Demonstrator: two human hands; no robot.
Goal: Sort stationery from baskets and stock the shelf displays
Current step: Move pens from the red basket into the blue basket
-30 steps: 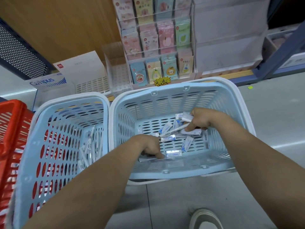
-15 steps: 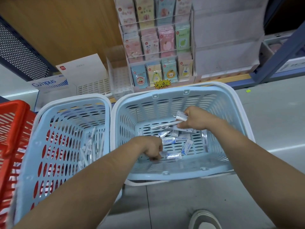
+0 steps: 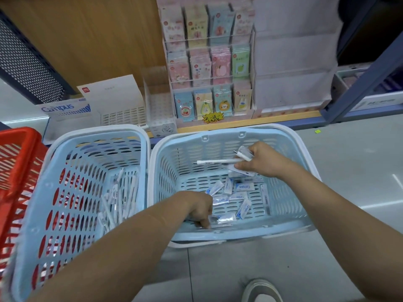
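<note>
Two light-blue baskets stand side by side on the floor. In the right basket (image 3: 290,149) lie several small Campus eraser packets (image 3: 244,187). My right hand (image 3: 263,162) is raised inside it and holds a white pen (image 3: 216,161) along with a few white packets. My left hand (image 3: 199,209) is low at the near side of that basket, its fingers curled down onto a clear-wrapped packet (image 3: 224,217). The left basket (image 3: 39,192) holds several white pens (image 3: 117,199).
A red basket (image 3: 15,162) sits at the far left. Behind the baskets a shelf carries a Campus box (image 3: 65,110), a white box (image 3: 113,94), a clear rack of colourful packets (image 3: 209,68) and an empty tiered display (image 3: 292,62). My shoe (image 3: 261,290) is below.
My right hand has lifted up and back from the basket floor with the pen and packets. My left hand has stayed low over the near packets.
</note>
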